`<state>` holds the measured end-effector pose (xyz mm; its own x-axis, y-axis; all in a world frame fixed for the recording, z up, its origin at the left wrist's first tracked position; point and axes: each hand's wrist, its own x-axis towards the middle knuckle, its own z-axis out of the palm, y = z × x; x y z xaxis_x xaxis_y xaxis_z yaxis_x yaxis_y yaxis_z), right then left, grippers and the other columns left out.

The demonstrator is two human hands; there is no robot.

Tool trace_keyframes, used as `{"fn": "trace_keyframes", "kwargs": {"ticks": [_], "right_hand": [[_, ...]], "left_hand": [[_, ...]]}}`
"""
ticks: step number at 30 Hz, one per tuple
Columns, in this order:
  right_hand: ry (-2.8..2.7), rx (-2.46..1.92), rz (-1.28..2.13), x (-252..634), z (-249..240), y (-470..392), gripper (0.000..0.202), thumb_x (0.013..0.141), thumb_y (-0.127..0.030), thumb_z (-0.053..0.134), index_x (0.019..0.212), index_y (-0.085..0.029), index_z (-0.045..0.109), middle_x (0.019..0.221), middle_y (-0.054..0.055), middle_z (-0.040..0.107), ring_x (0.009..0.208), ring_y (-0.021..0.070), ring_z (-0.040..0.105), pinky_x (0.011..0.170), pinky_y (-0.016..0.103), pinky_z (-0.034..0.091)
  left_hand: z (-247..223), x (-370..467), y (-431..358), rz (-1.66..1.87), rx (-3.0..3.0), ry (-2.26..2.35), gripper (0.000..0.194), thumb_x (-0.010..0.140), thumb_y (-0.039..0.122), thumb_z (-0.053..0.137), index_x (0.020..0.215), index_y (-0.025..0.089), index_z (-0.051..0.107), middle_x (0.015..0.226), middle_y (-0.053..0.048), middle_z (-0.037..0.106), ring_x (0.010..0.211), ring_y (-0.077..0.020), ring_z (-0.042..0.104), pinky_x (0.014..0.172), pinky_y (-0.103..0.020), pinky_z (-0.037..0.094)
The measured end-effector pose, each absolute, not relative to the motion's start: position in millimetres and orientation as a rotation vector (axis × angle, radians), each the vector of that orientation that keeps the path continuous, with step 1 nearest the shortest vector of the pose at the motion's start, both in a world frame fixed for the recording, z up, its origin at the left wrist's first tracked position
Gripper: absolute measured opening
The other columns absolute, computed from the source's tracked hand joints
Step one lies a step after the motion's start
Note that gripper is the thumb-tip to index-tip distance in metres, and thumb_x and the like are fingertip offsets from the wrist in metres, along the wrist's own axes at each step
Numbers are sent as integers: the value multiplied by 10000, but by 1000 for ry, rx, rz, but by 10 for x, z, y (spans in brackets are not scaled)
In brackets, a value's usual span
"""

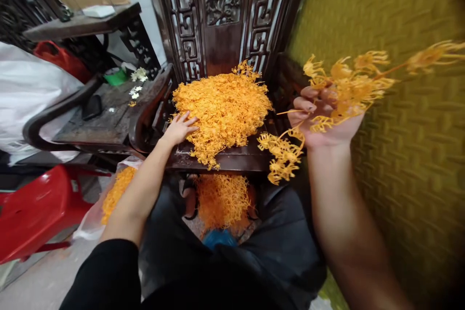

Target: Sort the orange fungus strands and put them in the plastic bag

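A big heap of orange spidery flower pieces [225,106], seemingly plastic, lies on the seat of a dark carved wooden chair [241,160]. My left hand [178,129] rests at the heap's left edge, fingers spread and open, gripping nothing that I can see. Raised on the right, my right hand [319,121] has its fingers curled around a cluster of orange flower pieces [352,87]. Some of these trail off to the upper right on a thin stem. Another bunch [283,155] dangles below that hand, beside the seat's front edge.
Below the seat, between my knees, are more orange strands [225,198] and something blue [219,239]. To the left stand a red plastic stool [39,208], a bag of orange pieces [118,189] and a wooden side seat with green tape [115,76]. A yellow woven surface [407,164] rises on the right.
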<state>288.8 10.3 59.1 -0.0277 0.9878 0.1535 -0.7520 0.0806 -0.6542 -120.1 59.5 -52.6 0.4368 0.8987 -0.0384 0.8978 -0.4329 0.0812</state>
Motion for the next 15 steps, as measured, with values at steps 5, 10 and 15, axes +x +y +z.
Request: {"fn": "trace_keyframes", "kwargs": {"ticks": [5,10,15], "right_hand": [[-656,-433,1468,2892,631,85,307,577,-212,663,842,-254,515,730,-71,529,553,59,407,492,201,243],[-627,-421,1503,2830,612,92,359,523,-205,759,801,-235,534,747,-53,519,571,58,410,481,196,276],[-662,-488,1452,2839,606,45,322,511,-303,832,686,-202,581,771,-8,501,587,67,408,480,209,326]], "left_hand": [[-363,-996,314,413,2311,1923,503,960,159,458,1414,237,662,1616,-52,527,1544,-216,429,1285,-433,343],[-614,-587,343,424,1757,2215,1226,814,652,760,1659,46,110,1684,-338,268,1562,-374,379,1228,-463,405],[-766,-537,900,401,1908,2121,1180,822,492,804,1643,70,70,1620,-307,386,1489,-331,481,1218,-446,419]]}}
